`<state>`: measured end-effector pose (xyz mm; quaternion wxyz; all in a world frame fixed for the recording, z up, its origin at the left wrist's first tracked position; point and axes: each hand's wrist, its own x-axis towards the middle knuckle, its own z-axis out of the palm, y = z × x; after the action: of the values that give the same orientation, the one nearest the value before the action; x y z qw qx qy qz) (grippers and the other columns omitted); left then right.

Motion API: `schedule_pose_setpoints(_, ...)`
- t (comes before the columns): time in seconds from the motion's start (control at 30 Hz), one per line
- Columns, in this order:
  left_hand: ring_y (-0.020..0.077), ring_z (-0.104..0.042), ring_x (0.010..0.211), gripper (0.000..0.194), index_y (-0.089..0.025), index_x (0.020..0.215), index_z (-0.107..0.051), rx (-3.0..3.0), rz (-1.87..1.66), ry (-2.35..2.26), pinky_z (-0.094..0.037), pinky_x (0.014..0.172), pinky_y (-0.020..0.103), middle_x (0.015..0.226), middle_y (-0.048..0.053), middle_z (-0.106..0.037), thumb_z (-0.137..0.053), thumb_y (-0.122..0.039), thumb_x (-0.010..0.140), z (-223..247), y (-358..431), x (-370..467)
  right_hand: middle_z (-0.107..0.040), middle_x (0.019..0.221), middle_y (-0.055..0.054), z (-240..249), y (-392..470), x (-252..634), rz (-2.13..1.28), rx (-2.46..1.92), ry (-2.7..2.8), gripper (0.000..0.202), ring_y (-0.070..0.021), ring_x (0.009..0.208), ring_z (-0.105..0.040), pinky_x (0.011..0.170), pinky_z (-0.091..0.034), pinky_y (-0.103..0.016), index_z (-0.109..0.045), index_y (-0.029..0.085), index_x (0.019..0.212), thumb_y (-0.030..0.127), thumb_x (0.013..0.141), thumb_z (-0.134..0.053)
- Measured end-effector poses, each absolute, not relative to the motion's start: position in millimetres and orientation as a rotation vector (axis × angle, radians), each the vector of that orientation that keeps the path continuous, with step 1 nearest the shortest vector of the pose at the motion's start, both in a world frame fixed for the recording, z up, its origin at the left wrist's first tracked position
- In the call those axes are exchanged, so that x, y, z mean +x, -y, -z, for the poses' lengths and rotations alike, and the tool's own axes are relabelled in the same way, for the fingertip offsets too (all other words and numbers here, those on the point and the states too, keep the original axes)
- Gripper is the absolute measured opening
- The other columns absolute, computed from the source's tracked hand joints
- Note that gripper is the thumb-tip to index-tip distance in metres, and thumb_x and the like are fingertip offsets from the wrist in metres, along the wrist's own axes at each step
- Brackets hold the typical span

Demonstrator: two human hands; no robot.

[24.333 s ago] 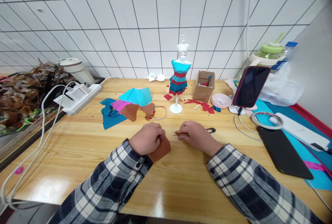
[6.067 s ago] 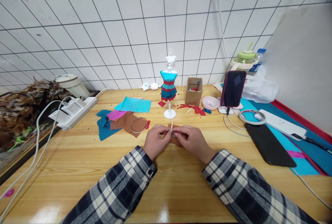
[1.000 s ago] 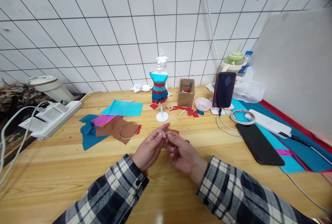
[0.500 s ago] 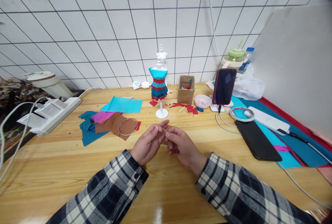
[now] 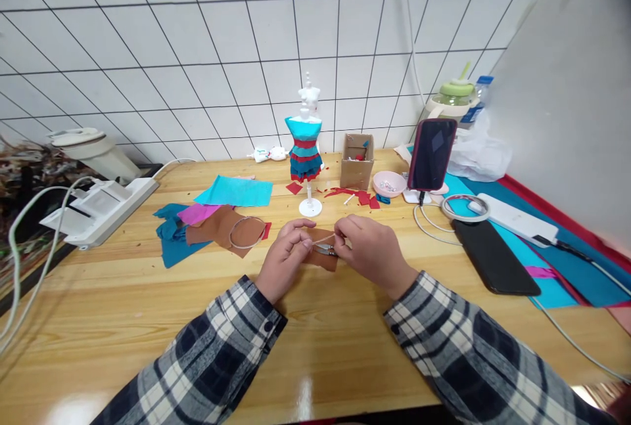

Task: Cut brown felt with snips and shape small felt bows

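My left hand [image 5: 284,261] and my right hand [image 5: 372,251] are close together near the middle of the table. A thin brown strip [image 5: 324,239] stretches between them, one end pinched in the fingers of each hand. Beneath the strip lies a brown crinkled piece [image 5: 323,264], partly covered by my hands. On it rest small metal snips [image 5: 325,249], their other end hidden by my right hand. Just beyond stands a small white mannequin [image 5: 310,98] on a round base, in a blue and red tiered dress [image 5: 305,149].
Blue, pink and brown sheets [image 5: 211,231] with a ring [image 5: 247,232] lie at left. Behind are a cardboard box [image 5: 357,161], a pink bowl [image 5: 389,184] and red scraps [image 5: 363,198]. At right are a propped phone [image 5: 432,154], a tape roll [image 5: 466,208] and a black phone [image 5: 495,259].
My hands have drawn apart, the right one moving to the right, so the strip is stretched between them. The snips and the brown piece beneath are now visible. The view has shifted slightly.
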<state>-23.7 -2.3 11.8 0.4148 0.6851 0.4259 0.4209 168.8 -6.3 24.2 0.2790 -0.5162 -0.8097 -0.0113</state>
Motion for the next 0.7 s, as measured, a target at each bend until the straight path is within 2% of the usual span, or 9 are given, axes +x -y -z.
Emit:
schedule_pose_setpoints(0.07, 0.0234, -0.047, 0.116, 0.026, -0.018, 0.071, -0.055, 1.874, -1.020, -1.084, -0.032, 0.102, 0.038, 0.114, 0.009, -0.055, -0.046, -0.031, 0.091, -15.9, 3.1, -24.9, -0.059, 0.078, -0.003, -22.7, 4.7, 171.6, -0.081, -1.378, 2.130, 0.005, -0.0152, 0.072, -0.053, 0.057, -0.031, -0.026, -0.053, 0.019, 0.083, 0.021, 0.083, -0.049)
schedule_pose_setpoints(0.1, 0.0232, -0.048, 0.115, 0.027, -0.018, 0.072, -0.055, 1.913, -0.995, -1.071, -0.032, 0.102, 0.038, 0.114, 0.009, -0.055, -0.044, -0.032, 0.092, -17.0, 3.2, -25.4, -0.061, 0.083, -0.003, -20.9, 3.9, 172.3, -0.209, -1.352, 2.077, 0.009, -0.0148, 0.073, -0.054, 0.058, -0.034, -0.025, -0.053, 0.019, 0.089, 0.019, 0.080, -0.051)
schedule_pose_setpoints(0.2, 0.0233, -0.049, 0.113, 0.027, -0.018, 0.074, -0.056, 1.923, -0.939, -1.007, -0.032, 0.102, 0.039, 0.113, 0.008, -0.056, -0.044, -0.033, 0.093, -17.0, 2.6, -26.6, -0.062, 0.100, -0.005, -14.8, 0.8, 174.4, -0.811, -1.105, 1.861, 0.041, -0.0148, 0.082, -0.059, 0.062, -0.044, -0.024, -0.045, 0.021, 0.109, 0.008, 0.070, -0.050)
schedule_pose_setpoints(0.23, 0.0234, -0.050, 0.112, 0.027, -0.018, 0.075, -0.056, 1.906, -0.942, -0.993, -0.033, 0.102, 0.039, 0.113, 0.009, -0.056, -0.044, -0.034, 0.093, -16.4, 2.2, -27.2, -0.062, 0.102, -0.005, -13.3, -0.6, 175.7, -1.027, -0.992, 1.786, 0.047, -0.0153, 0.087, -0.060, 0.065, -0.047, -0.025, -0.044, 0.022, 0.112, 0.006, 0.068, -0.049)
schedule_pose_setpoints(0.3, 0.0241, -0.051, 0.110, 0.029, -0.018, 0.075, -0.058, 1.888, -0.958, -0.973, -0.034, 0.101, 0.039, 0.111, 0.009, -0.057, -0.045, -0.036, 0.093, -14.8, 1.2, -28.5, -0.061, 0.103, -0.005, -11.5, -3.6, 179.2, -1.391, -0.824, 1.621, 0.046, -0.0166, 0.094, -0.060, 0.070, -0.051, -0.027, -0.046, 0.022, 0.112, 0.006, 0.069, -0.049)
schedule_pose_setpoints(0.37, 0.0246, -0.051, 0.108, 0.030, -0.018, 0.075, -0.061, 1.902, -0.949, -0.957, -0.034, 0.101, 0.039, 0.109, 0.009, -0.059, -0.046, -0.037, 0.092, -13.4, 0.2, -29.8, -0.062, 0.104, -0.006, -10.7, -6.2, 182.5, -1.629, -0.773, 1.469, 0.037, -0.0171, 0.093, -0.060, 0.070, -0.054, -0.029, -0.052, 0.021, 0.111, 0.014, 0.075, -0.053)
schedule_pose_setpoints(0.47, 0.0246, -0.052, 0.106, 0.029, -0.019, 0.078, -0.065, 1.926, -0.933, -0.930, -0.034, 0.099, 0.038, 0.105, 0.009, -0.061, -0.048, -0.038, 0.091, -12.1, -1.1, -30.8, -0.063, 0.104, -0.006, -9.7, -8.0, 184.0, -1.779, -0.791, 1.407, 0.035, -0.0162, 0.085, -0.062, 0.066, -0.056, -0.030, -0.058, 0.021, 0.111, 0.028, 0.078, -0.063)
schedule_pose_setpoints(0.6, 0.0243, -0.053, 0.103, 0.029, -0.019, 0.077, -0.066, 1.941, -0.934, -0.924, -0.035, 0.097, 0.038, 0.103, 0.009, -0.062, -0.048, -0.037, 0.091, -13.1, -1.9, -31.2, -0.066, 0.091, -0.002, -7.4, -7.7, 180.0, -1.800, -0.881, 1.422, 0.055, -0.0142, 0.074, -0.064, 0.056, -0.055, -0.025, -0.056, 0.022, 0.119, 0.031, 0.068, -0.076)
schedule_pose_setpoints(0.7, 0.0238, -0.054, 0.101, 0.026, -0.020, 0.080, -0.067, 1.997, -0.902, -0.941, -0.036, 0.095, 0.037, 0.102, 0.008, -0.062, -0.049, -0.036, 0.091, -14.1, -2.6, -31.7, -0.067, 0.081, -0.001, -5.2, -8.0, 177.7, -1.759, -0.982, 1.459, 0.044, -0.0131, 0.064, -0.062, 0.052, -0.052, -0.024, -0.063, 0.019, 0.110, 0.037, 0.071, -0.074)
